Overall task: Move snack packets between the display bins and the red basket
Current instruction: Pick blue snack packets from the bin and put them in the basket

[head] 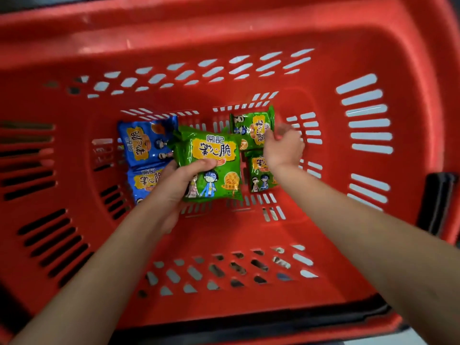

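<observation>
I look straight down into the red basket [249, 31]. My left hand [179, 180] grips a green snack packet [214, 155] by its lower left side and holds it above the basket floor. My right hand [282, 148] reaches to the far right of the floor, its fingers curled on the edge of a second green packet [251, 125]. A third green packet [260, 175] lies under my right wrist. Two blue packets lie at the left, one farther [144, 140] and one nearer [145, 180], partly hidden by my left hand.
The basket's slotted walls rise on all sides. A black handle part [436, 200] sits on the right rim, and a black strip [249, 319] runs along the near rim. No display bins are in view.
</observation>
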Motion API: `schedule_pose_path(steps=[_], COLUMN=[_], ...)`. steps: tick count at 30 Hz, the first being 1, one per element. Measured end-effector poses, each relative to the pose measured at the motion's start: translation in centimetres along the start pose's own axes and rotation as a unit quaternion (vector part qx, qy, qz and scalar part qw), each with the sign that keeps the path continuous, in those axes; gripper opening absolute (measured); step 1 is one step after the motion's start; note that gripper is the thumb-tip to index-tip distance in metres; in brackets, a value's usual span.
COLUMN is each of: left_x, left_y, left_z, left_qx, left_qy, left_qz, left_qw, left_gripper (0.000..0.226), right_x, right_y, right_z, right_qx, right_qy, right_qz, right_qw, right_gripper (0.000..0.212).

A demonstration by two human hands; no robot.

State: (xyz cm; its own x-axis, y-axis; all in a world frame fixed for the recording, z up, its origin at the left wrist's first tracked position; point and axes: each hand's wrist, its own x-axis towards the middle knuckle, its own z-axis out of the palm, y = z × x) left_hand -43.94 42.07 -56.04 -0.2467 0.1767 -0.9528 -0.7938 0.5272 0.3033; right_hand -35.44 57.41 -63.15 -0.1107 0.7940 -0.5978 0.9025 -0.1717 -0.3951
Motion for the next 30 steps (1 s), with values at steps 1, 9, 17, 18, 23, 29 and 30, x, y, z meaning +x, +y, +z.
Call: schedule_pose_path(steps=[1,9,17,18,23,29,30], left_x=[-0.1,-1.0,-0.2,-0.2,0.3,0.2,0.2], left_y=[0.1,1.4,0.3,0.0,-1.9,-2.9,-3.0], left_z=[0.1,0.6,1.0,1.0,0.6,-0.2,-0.5], left_qx=[-0.002,0.012,0.051,0.054,0.037,0.022,0.025], left_qy=[-0.004,-0.047,0.037,0.042,0.065,0.149,0.160], left_qz=[0.003,0.045,0.071,0.071,0.054,0.053,0.054], left_qw=[1.000,0.998,0.995,0.995,0.996,0.987,0.985], left_gripper=[0.068,0.061,0.103,0.096,0.019,0.046,0.047], right_x=[-1.0,-6.2,-5.6,-5.6,-5.5,-3.6,-3.1], right_y=[-0.1,-1.4,-1.2,-0.9,0.1,1.5,2.0], right_z=[-0.3,-3.8,-4.6,-4.6,-4.7,-4.4,-4.2], right_qx=[0.069,0.236,0.224,0.237,0.271,0.286,0.256], right_qy=[-0.049,-0.359,-0.413,-0.418,-0.413,-0.253,-0.222], right_qz=[0.009,0.041,0.064,0.088,0.133,0.191,0.189], right_qw=[0.996,0.902,0.880,0.873,0.859,0.904,0.922], right_gripper=[0.023,0.035,0.026,0.024,0.050,0.025,0.025])
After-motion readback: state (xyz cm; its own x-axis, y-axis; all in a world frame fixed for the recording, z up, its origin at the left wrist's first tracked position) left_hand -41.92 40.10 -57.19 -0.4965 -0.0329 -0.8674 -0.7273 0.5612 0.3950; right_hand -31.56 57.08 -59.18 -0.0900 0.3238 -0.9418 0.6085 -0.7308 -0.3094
